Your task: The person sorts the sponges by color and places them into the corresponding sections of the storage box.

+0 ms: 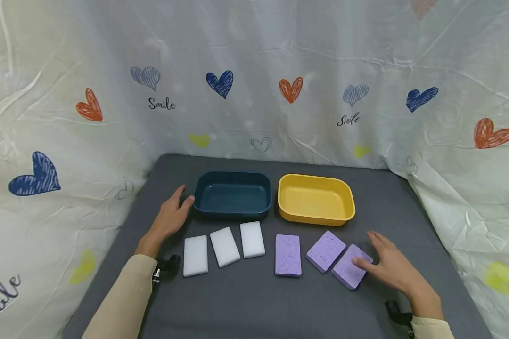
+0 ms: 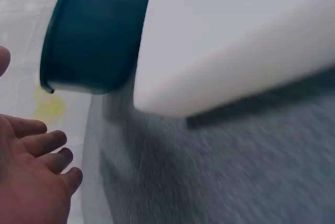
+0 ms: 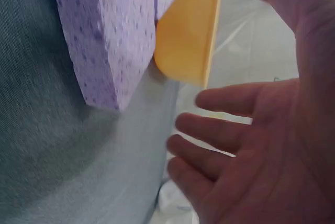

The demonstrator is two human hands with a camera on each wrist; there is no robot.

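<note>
My left hand [image 1: 169, 217] is just left of the dark teal tray [image 1: 233, 213], fingers extended and holding nothing. Three white sponges [image 1: 195, 256] lie in a row in front of that tray; one looms large in the left wrist view. On the right, my right hand [image 1: 392, 266] hovers by the rightmost purple sponge [image 1: 351, 267], its thumb over the sponge's edge in the head view. The right wrist view shows its fingers [image 3: 220, 130] spread and apart from the sponge. Two more purple sponges [image 1: 288, 255] lie to its left, below the yellow tray [image 1: 316, 220].
Both trays stand side by side toward the back of a grey table [image 1: 246, 306], with nothing seen inside them. A white curtain [image 1: 254, 52] printed with hearts and the word Smile encloses the back and sides. Each wrist wears a black camera mount [image 1: 169, 264].
</note>
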